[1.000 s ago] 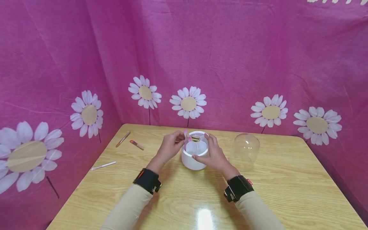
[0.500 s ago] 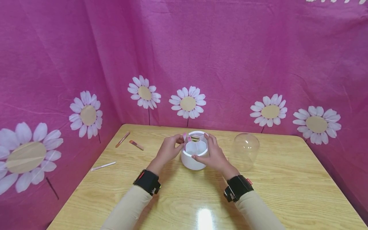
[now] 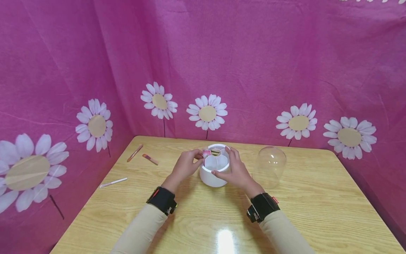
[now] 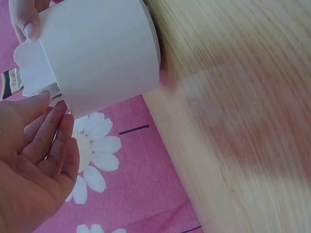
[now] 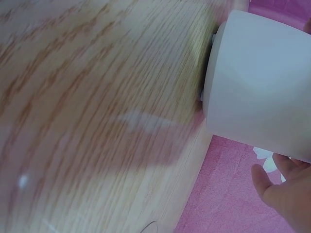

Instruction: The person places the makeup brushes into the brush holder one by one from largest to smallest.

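A white round brush holder [image 3: 213, 178], split into compartments, stands upright on the table. My left hand [image 3: 186, 163] is at its left rim, where thumb and fingertips pinch a makeup brush with a pink end [image 3: 206, 153]; most of that brush is hidden by the fingers and the wall. In the left wrist view the thumb and index finger meet right at the rim. My right hand [image 3: 236, 171] grips the holder from the right, thumb on the front rim and fingers on the far side. A dark end with a gold band [image 4: 11, 82] sticks out beyond the holder's top.
A clear dome cover [image 3: 271, 167] stands right of the holder. On the left of the wooden table [image 3: 190, 218] lie a white-handled brush [image 3: 113, 182], an orange-tipped brush [image 3: 150, 159] and a slim brown brush [image 3: 134, 153]. A pink flowered cloth [image 3: 253, 70] hangs behind the table.
The pink-ended brush in my left hand has gone down into the holder's left side, and my left fingers have lowered slightly towards the rim. My right hand keeps its grip.
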`<state>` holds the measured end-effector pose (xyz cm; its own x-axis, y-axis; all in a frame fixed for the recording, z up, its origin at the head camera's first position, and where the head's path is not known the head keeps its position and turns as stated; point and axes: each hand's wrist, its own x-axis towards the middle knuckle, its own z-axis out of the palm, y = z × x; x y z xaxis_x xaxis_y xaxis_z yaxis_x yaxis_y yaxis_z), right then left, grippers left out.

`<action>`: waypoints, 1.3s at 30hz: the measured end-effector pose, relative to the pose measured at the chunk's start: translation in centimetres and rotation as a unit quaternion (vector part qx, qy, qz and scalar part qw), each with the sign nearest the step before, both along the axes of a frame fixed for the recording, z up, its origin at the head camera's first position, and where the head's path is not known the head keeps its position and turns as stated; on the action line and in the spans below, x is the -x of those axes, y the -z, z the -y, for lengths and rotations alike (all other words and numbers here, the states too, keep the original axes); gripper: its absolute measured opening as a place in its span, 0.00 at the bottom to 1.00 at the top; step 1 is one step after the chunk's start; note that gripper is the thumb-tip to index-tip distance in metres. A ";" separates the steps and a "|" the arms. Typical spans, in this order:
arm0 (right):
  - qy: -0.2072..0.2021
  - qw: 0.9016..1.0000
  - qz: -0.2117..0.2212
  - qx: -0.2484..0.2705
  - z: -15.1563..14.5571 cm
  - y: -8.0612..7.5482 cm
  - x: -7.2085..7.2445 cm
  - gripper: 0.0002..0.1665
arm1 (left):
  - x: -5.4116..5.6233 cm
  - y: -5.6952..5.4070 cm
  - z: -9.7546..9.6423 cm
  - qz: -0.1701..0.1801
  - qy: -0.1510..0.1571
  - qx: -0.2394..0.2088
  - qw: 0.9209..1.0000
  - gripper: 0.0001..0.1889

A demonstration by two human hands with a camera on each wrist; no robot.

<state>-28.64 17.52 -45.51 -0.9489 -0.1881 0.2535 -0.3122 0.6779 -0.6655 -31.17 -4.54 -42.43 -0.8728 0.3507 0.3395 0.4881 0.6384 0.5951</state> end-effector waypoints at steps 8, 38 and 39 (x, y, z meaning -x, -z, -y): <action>0.004 1.000 0.006 -0.003 0.0 0.0 0.0 0.66 | 0.0 0.2 0.1 -0.007 -0.005 -0.005 1.000 0.10; 0.000 1.000 0.007 0.008 0.0 -0.1 -0.1 0.65 | -0.4 0.2 0.4 -0.044 0.009 0.004 0.999 0.04; 0.001 1.000 0.010 0.008 0.0 -0.1 -0.1 0.65 | -0.4 0.3 0.5 -0.045 0.011 0.002 0.999 0.04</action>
